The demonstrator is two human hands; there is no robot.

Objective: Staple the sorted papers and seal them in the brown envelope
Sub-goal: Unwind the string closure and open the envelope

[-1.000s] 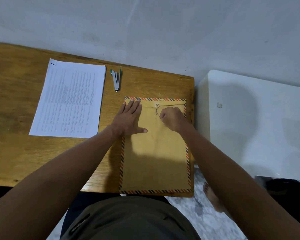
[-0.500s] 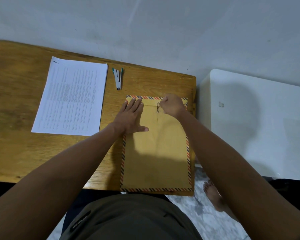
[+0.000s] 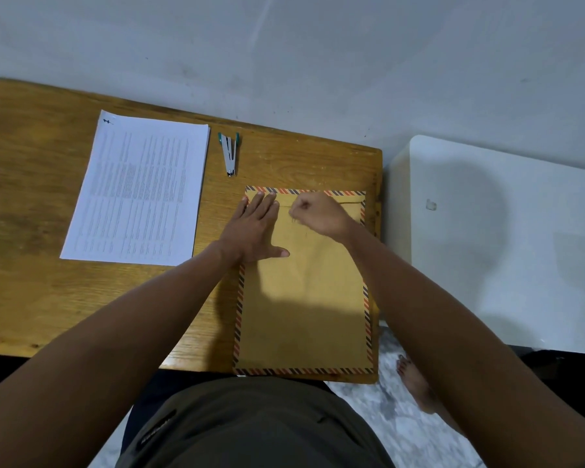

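Head view shows the right hand [image 3: 320, 216] curled into a loose fist at the top of the brown paper envelope with its striped red-and-dark border [image 3: 304, 298], fingertips pinched at something thin by the flap line, probably the closure string; the strand itself is too fine to make out, so I cannot tell for sure what is gripped. The left hand [image 3: 255, 231] lies flat and spread, palm down on the envelope's upper left part, holding nothing and simply pinning it to the wooden desk [image 3: 31, 197].

Left of the envelope, well apart, the stack of white printed papers [image 3: 139, 190] rests on the desk, outside the envelope. Between them, nearer the wall, lies the small silver stapler with green ends [image 3: 228, 153], untouched.

Risks, as I judge them: a hard tug on the string could tear the flap or drag the envelope, whose lower edge already sits at the desk's near edge. Closing it now would leave the papers out.
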